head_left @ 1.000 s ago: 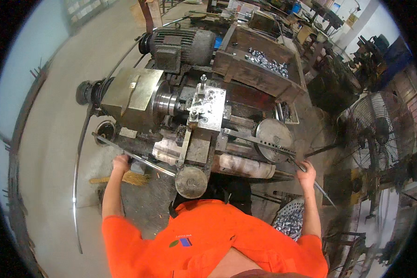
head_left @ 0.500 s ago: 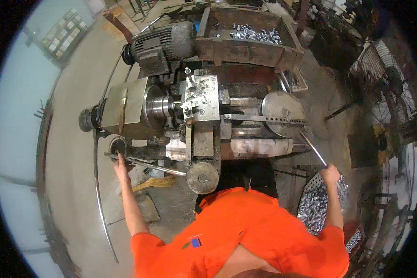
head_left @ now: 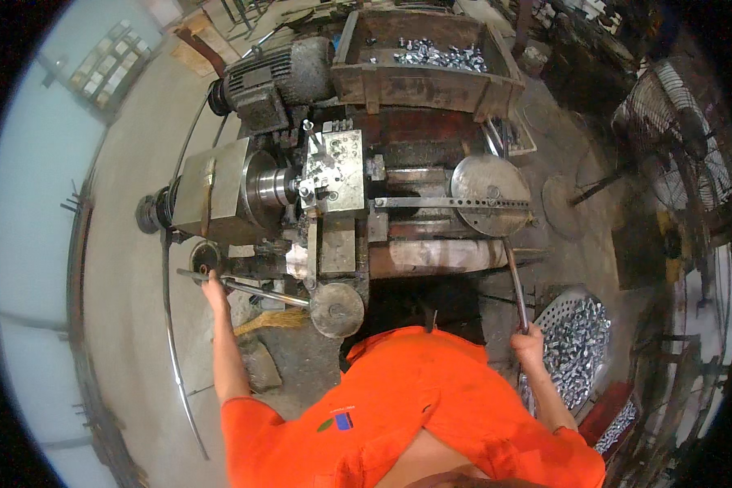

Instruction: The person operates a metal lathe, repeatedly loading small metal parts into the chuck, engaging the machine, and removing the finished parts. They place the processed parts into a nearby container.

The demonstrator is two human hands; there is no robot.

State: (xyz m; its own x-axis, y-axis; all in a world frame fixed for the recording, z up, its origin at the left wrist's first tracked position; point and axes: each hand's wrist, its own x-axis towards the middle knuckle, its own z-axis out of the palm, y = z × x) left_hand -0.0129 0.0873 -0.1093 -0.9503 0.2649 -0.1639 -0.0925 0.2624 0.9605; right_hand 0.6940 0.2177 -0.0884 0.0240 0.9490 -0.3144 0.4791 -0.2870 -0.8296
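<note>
My left hand (head_left: 214, 290) is closed around a steel lever (head_left: 268, 294) near its outer end. That lever runs right to a small round plate (head_left: 337, 310) at the machine's front. On the other side my right hand (head_left: 529, 348) grips the lower end of a metal rod (head_left: 516, 281), which rises to a large round disc (head_left: 491, 195). A perforated flat bar (head_left: 439, 203) links the disc with the tool block (head_left: 339, 169). Left of the block is the spindle (head_left: 275, 186) of this lathe-like machine; the exact contact between them is too small to make out.
An electric motor (head_left: 272, 80) and a wooden crate (head_left: 423, 88) holding shiny metal parts stand behind the machine. At my right are a perforated basket (head_left: 551, 313) of similar parts, a red bin (head_left: 608, 408) and a fan (head_left: 667, 130). A straw broom (head_left: 270, 320) lies low at left.
My right hand has pulled the rod down and leftward, nearer my body. The tool block and its flat bar have slid left toward the spindle. My left hand keeps its hold on the lever.
</note>
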